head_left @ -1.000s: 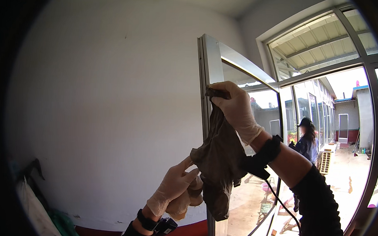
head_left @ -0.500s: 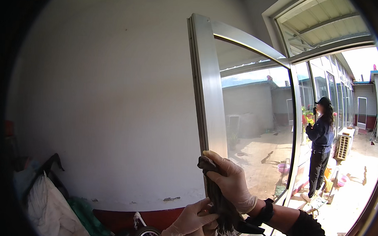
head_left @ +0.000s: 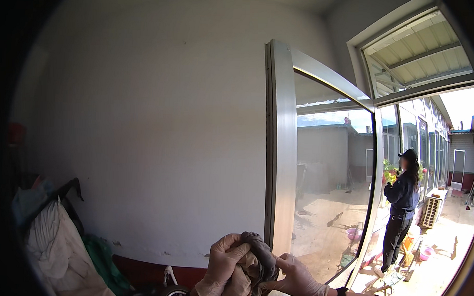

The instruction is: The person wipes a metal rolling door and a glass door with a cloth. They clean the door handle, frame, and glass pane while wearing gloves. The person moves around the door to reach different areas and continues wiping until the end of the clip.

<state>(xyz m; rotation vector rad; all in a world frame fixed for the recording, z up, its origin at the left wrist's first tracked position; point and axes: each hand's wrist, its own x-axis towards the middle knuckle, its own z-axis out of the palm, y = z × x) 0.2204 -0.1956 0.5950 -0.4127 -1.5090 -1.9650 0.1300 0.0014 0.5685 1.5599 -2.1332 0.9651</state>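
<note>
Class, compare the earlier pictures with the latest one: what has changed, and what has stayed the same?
The right hand has come down from high beside the door to its lower part. The dark cloth, which hung from that hand, is now bunched low; the left hand grips its upper end, with the right hand at its right side. The door remains open and the co-worker still stands outside.

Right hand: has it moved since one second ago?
Yes, down: the right hand shows much lower against the open door's metal frame than it did then.
</note>
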